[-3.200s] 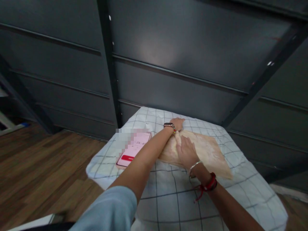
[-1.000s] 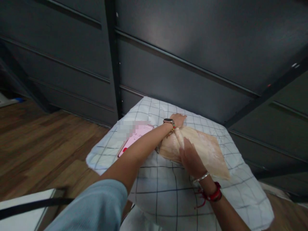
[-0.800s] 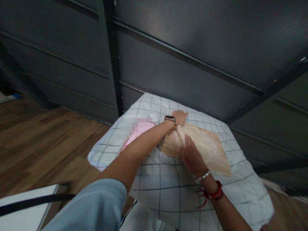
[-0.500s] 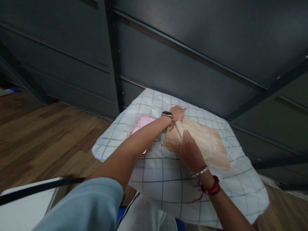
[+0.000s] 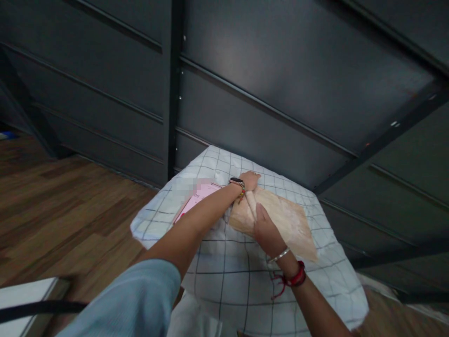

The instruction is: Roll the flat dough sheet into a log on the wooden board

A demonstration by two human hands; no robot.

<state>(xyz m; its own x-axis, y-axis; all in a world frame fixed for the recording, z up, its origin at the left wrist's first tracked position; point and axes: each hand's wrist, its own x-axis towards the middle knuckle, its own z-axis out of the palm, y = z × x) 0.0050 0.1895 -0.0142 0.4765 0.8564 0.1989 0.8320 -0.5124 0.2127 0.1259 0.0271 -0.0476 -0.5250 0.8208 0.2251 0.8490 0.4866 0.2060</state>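
A flat tan rectangular piece (image 5: 291, 220) with whitish streaks lies on a checked white cloth. Its material I cannot make out. Across its left part runs a narrow pale roll (image 5: 251, 204). My left hand (image 5: 250, 179), with a watch at the wrist, closes over the roll's far end; one digit points right and the rest are hidden. At the near end, my right hand (image 5: 267, 231) has its thumb along the roll and its other fingers curled out of sight beneath. Beside my left forearm lies a pink-screened phone (image 5: 199, 199), partly covered by the arm.
The checked cloth (image 5: 231, 281) covers a small table standing against a dark panelled wall (image 5: 245, 107). Wooden flooring (image 5: 98, 215) shows to the left. A white flat-topped object (image 5: 24, 297) with a dark strap across it is at lower left.
The whole view has shifted, so the table and hands sit lower and further left. My right hand, flatter before, now looks more curled at the roll's near end. Both hands stay at the roll.
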